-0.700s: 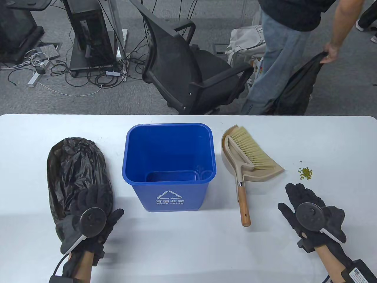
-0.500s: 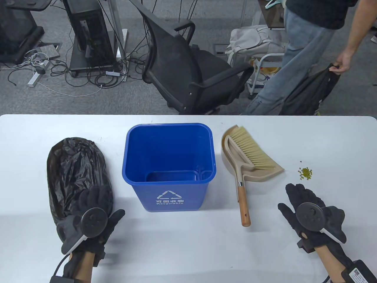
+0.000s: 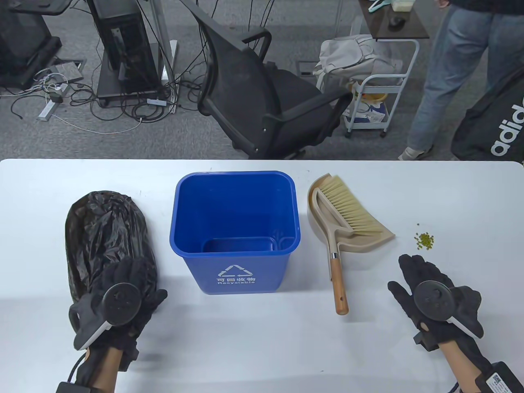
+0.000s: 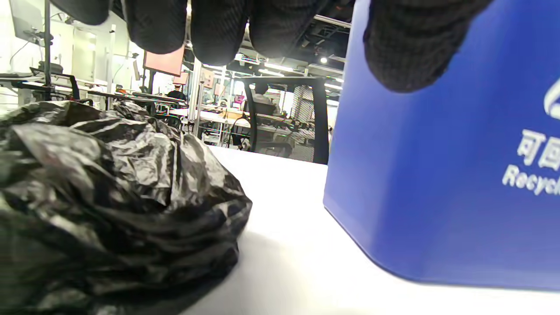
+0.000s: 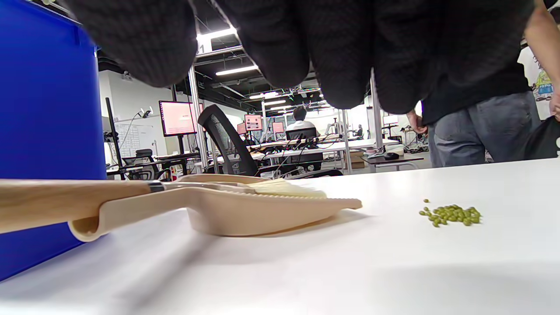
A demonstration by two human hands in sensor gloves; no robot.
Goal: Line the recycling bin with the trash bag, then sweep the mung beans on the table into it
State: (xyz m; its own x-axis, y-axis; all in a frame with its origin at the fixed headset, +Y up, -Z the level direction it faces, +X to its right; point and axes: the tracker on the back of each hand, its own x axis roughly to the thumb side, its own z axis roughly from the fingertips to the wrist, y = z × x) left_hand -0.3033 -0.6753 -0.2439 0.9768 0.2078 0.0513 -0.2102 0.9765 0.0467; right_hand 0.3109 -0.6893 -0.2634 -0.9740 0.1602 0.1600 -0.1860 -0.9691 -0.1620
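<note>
Two gloved hands are over a white worktop (image 3: 262,352). Left hand (image 3: 123,294) hovers above the near end of a crumpled black trash bag (image 3: 104,233), fingers loosely curled, holding nothing. Right hand (image 3: 434,292) is relaxed near scattered mung beans (image 3: 424,239). An unlined blue recycling bin (image 3: 234,233) stands between bag and beige dustpan (image 3: 348,223) with its brush (image 3: 348,206).

Past my white table (image 3: 368,352), straight beyond its far edge, a black mesh chair (image 3: 262,94) stands on grey carpet (image 3: 123,139). Left of the chair I see a dark equipment stand (image 3: 123,45) with loose cables (image 3: 82,98) spread over the floor around it. Right of the chair sits a white rolling cart (image 3: 380,90) with a pale backpack (image 3: 348,57) against it. Further right a person in jeans (image 3: 458,69) stands beside a black bag (image 3: 495,123). Ceiling strip lights (image 5: 236,70) glow above distant desks and monitors (image 5: 177,117).
</note>
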